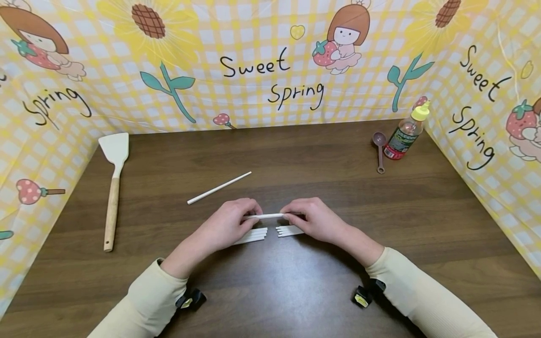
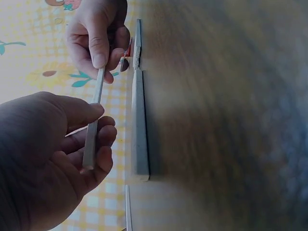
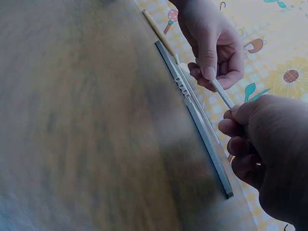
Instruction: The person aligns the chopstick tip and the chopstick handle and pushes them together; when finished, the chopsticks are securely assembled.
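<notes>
Both hands hold one thin white stick (image 1: 270, 216) level, a little above the table. My left hand (image 1: 230, 221) pinches it between thumb and fingers near one end, and its square-cut end shows past the thumb in the left wrist view. My right hand (image 1: 317, 220) pinches the other side, its fingers hiding that end. Under the left hand lies a row of white sticks (image 1: 257, 234), side by side. A second row (image 1: 288, 230) lies below the right hand, with a small gap between the two rows. The hands cover the outer ends of both rows in the head view.
Behind the hands a single white stick (image 1: 220, 188) lies slanted. A white spatula (image 1: 114, 188) with a wooden handle is at the left. At the back right are a brown measuring spoon (image 1: 379, 140) and a yellow-capped bottle (image 1: 403, 136). A patterned cloth (image 1: 253, 42) walls the table.
</notes>
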Demonstrator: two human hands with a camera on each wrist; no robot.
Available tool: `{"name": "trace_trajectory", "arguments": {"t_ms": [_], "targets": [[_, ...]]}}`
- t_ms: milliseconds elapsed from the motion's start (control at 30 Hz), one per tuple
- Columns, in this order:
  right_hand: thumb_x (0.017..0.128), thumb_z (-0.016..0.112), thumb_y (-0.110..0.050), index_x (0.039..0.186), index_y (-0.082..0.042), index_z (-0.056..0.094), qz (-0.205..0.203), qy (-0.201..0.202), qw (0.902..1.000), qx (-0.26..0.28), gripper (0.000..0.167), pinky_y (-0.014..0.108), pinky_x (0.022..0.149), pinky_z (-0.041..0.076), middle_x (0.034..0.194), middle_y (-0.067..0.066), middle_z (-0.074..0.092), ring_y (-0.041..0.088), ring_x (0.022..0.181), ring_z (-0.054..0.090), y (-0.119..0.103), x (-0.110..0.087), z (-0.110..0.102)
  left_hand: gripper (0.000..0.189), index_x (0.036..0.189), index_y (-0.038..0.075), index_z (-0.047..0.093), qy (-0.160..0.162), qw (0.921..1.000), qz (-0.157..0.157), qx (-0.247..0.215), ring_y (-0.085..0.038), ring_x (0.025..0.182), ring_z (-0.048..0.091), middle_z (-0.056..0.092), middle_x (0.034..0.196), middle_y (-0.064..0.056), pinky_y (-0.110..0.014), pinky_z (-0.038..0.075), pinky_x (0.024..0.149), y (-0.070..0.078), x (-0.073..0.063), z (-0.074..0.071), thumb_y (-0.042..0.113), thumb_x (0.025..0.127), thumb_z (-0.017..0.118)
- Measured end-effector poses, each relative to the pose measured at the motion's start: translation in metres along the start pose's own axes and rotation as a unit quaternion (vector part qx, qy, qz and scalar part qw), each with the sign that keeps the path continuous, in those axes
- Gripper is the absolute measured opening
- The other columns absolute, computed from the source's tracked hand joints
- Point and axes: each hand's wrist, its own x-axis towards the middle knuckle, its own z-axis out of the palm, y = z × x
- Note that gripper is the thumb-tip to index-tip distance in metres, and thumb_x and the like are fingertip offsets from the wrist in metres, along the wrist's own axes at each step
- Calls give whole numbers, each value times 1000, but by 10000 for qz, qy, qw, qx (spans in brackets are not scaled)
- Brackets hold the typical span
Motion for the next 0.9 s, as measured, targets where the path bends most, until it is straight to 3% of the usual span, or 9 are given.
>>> {"name": "trace_trajectory", "arguments": {"t_ms": [300, 467, 567, 767, 900], "targets": [[98, 67, -11, 106, -11, 76, 65, -104, 9998, -136, 12, 25, 73, 49, 96, -4, 71, 5, 80, 58, 0, 1, 0, 10, 89, 13, 71, 83, 9992, -112, 382, -11, 79, 60, 62, 86, 7, -34, 52, 75, 0, -1, -2, 6, 87, 78], [97, 68, -12, 108, -12, 75, 330, -26, 9989, -321, 12, 28, 74, 50, 97, -6, 70, 5, 82, 60, -2, 1, -1, 11, 89, 11, 71, 162, 9991, -97, 369, -12, 80, 61, 64, 87, 5, -35, 52, 75, -3, 0, -3, 5, 86, 79], [97, 69, -12, 111, -11, 73, 563, 76, 9977, -374, 14, 31, 77, 51, 99, -4, 69, 8, 85, 61, -3, 1, -1, 11, 90, 10, 72, 198, 9989, -186, 371, -12, 79, 61, 64, 87, 4, -34, 52, 74, -7, 0, -4, 4, 86, 79], [96, 70, -12, 126, -3, 64, 980, 393, 9940, -284, 32, 39, 94, 48, 118, 7, 66, 19, 106, 61, -2, 1, -2, 10, 92, 9, 72, 202, 9972, -494, 521, -13, 79, 60, 65, 88, 2, -36, 51, 75, -15, 1, -9, 4, 87, 78], [95, 71, -12, 128, -1, 61, 1169, 758, 9898, -290, 36, 40, 96, 47, 119, 10, 63, 22, 109, 59, 0, 0, -2, 9, 93, 8, 72, 245, 9958, -656, 593, -15, 78, 60, 66, 88, 0, -37, 50, 75, -20, 1, -13, 3, 87, 78]]}}
